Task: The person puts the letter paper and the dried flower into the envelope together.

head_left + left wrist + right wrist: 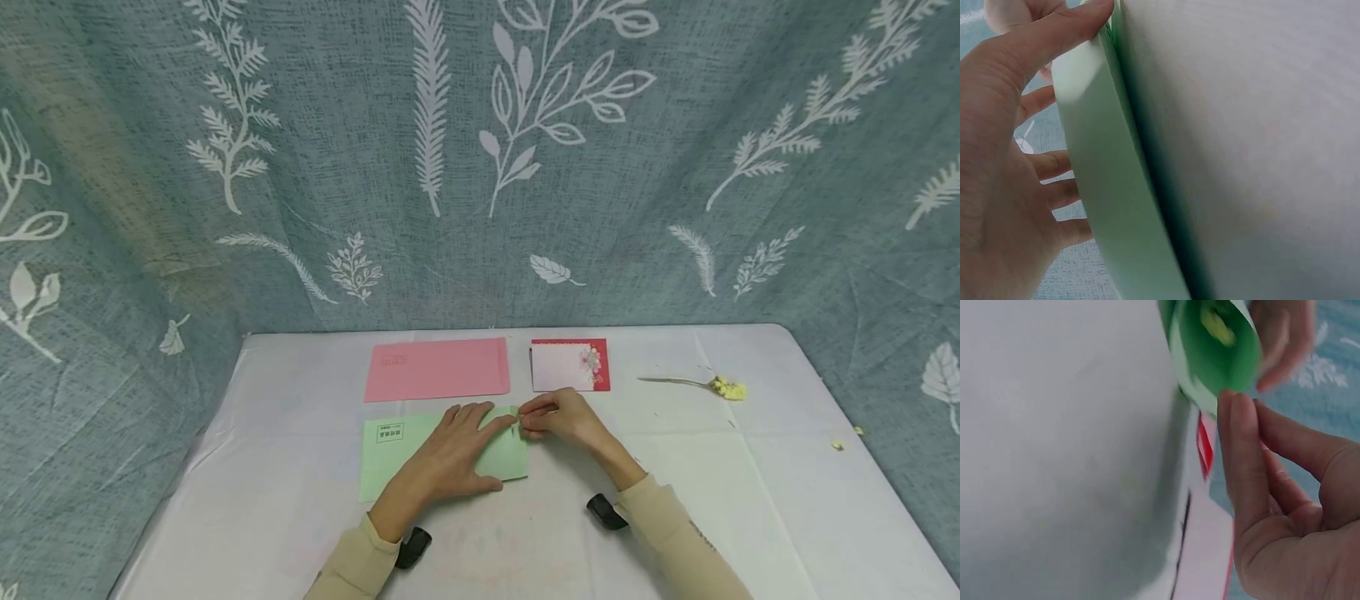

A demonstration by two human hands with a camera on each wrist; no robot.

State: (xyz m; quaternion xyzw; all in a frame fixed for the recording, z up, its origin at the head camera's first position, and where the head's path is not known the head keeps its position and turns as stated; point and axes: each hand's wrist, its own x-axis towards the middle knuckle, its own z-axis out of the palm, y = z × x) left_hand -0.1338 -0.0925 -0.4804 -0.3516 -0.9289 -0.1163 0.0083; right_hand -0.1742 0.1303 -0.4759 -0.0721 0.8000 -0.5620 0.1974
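Note:
A light green envelope [377,468] lies on the table, its right end towards my right hand. My left hand [453,457] rests on it with fingers spread; in the left wrist view the thumb crosses one long edge of the envelope [1100,150]. At the right end, my right hand [564,418] pinches the rim of the envelope's mouth between thumb and fingertips. The right wrist view looks into this gaping mouth [1235,362], where a small blurred yellow thing [1217,328] shows.
Behind the green envelope lies a pink envelope [438,371]. Beside it is a red-and-white card [558,367] with printed flowers. Further right, a stem with yellow blossoms [726,387] lies near a few yellow bits [837,446] on the white-covered table [262,467].

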